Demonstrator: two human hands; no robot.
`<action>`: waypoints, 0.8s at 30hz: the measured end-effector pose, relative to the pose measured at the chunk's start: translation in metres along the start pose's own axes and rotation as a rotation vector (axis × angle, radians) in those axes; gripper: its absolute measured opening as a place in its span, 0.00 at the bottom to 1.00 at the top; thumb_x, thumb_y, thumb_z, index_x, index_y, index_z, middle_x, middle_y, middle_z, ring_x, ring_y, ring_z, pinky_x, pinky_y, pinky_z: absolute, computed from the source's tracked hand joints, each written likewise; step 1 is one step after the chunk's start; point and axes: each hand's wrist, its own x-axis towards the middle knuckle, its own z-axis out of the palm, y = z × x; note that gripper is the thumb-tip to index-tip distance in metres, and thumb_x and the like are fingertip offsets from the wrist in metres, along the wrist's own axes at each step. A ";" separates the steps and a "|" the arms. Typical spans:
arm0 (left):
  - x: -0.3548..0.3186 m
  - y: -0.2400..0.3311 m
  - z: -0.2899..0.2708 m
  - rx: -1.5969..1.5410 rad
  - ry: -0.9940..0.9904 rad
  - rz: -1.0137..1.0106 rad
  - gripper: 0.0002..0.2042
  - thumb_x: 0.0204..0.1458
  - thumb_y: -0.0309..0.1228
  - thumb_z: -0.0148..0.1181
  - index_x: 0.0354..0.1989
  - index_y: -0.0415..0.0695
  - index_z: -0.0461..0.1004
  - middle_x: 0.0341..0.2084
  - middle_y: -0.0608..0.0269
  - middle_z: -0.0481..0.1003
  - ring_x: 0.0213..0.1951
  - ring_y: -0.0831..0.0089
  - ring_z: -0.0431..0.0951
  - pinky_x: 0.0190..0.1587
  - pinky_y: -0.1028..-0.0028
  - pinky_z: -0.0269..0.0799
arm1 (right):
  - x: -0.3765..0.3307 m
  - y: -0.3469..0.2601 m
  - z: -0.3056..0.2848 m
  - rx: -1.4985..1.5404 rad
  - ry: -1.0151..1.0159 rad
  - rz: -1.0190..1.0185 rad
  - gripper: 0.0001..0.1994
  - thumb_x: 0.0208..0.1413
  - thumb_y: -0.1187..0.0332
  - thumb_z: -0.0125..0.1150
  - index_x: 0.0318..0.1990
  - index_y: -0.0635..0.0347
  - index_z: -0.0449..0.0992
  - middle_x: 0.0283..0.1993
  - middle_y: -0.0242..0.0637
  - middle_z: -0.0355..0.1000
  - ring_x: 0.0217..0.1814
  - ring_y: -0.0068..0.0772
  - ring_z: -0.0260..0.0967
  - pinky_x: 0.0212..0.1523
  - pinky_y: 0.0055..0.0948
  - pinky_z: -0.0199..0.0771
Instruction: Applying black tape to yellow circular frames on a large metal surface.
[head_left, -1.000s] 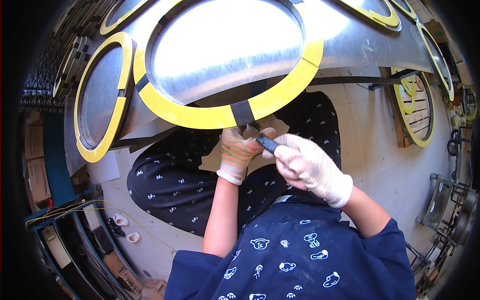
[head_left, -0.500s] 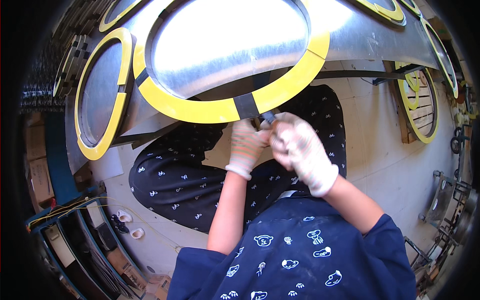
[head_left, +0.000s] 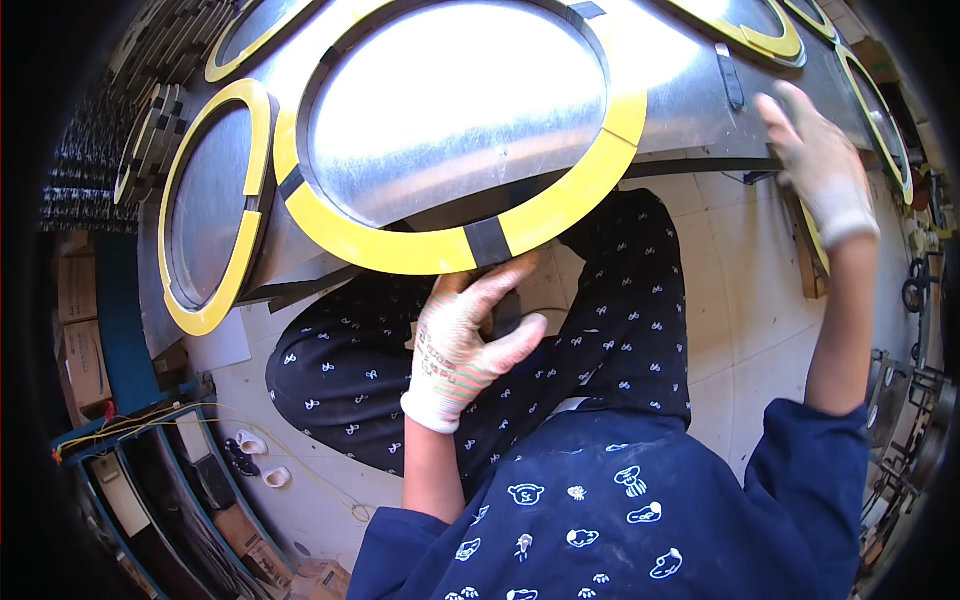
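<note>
A large yellow ring (head_left: 385, 250) with black bands rests on the shiny metal table, its near side jutting past the edge. My left hand (head_left: 455, 345), in a pale striped glove, is just beneath the front black band (head_left: 487, 241). Its fingertips reach the ring's lower edge, and the thumb stands apart. Something dark shows between thumb and fingers; I cannot tell what. Over at the right, my gloved right hand (head_left: 825, 170) is raised by the table edge with fingers apart and nothing in them. A slim dark tool (head_left: 731, 80) with a pale end lies on the metal nearby.
More yellow rings lie on the table, one at the left (head_left: 250, 205) and one at the upper right (head_left: 775, 45). A blue-framed rack (head_left: 190, 460) stands at lower left beside shoes (head_left: 275, 477). Metal frames stand along the right side.
My right hand has left the front band and moved up and right; the dark tool now lies on the table. My left hand has come lower, its thumb spread.
</note>
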 end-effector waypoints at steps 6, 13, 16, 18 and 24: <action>0.008 -0.025 0.012 -0.140 0.116 -0.077 0.39 0.45 0.28 0.78 0.70 0.40 0.70 0.66 0.52 0.74 0.63 0.62 0.76 0.67 0.66 0.67 | -0.110 0.044 0.008 0.729 -0.640 -0.247 0.11 0.66 0.67 0.62 0.52 0.56 0.82 0.29 0.24 0.75 0.27 0.15 0.71 0.29 0.21 0.72; -0.002 0.032 0.073 -1.140 -0.127 -0.387 0.47 0.55 0.57 0.71 0.74 0.38 0.58 0.59 0.48 0.73 0.55 0.59 0.80 0.58 0.62 0.78 | -0.166 0.016 0.061 0.799 -1.067 -0.528 0.26 0.61 0.65 0.66 0.67 0.49 0.72 0.34 0.33 0.82 0.29 0.34 0.82 0.34 0.32 0.83; 0.000 0.077 0.066 -1.074 -0.196 -0.443 0.47 0.61 0.52 0.66 0.79 0.38 0.47 0.65 0.45 0.69 0.62 0.53 0.76 0.66 0.57 0.71 | -0.126 -0.009 0.028 0.815 -0.852 -0.619 0.15 0.56 0.68 0.68 0.52 0.53 0.78 0.39 0.39 0.82 0.36 0.41 0.83 0.36 0.39 0.83; 0.016 0.102 0.047 -0.340 0.021 -0.115 0.40 0.54 0.37 0.71 0.74 0.39 0.60 0.62 0.47 0.71 0.62 0.56 0.75 0.68 0.61 0.67 | -0.077 -0.022 0.008 0.783 -0.431 -0.861 0.12 0.53 0.73 0.67 0.47 0.55 0.80 0.43 0.41 0.82 0.40 0.44 0.83 0.38 0.39 0.82; 0.101 0.102 0.066 0.882 0.375 0.035 0.24 0.51 0.45 0.71 0.53 0.47 0.76 0.41 0.62 0.75 0.44 0.61 0.76 0.47 0.60 0.70 | 0.050 -0.041 0.052 0.612 -0.091 -1.284 0.19 0.55 0.72 0.67 0.54 0.58 0.73 0.46 0.48 0.76 0.48 0.56 0.75 0.50 0.45 0.76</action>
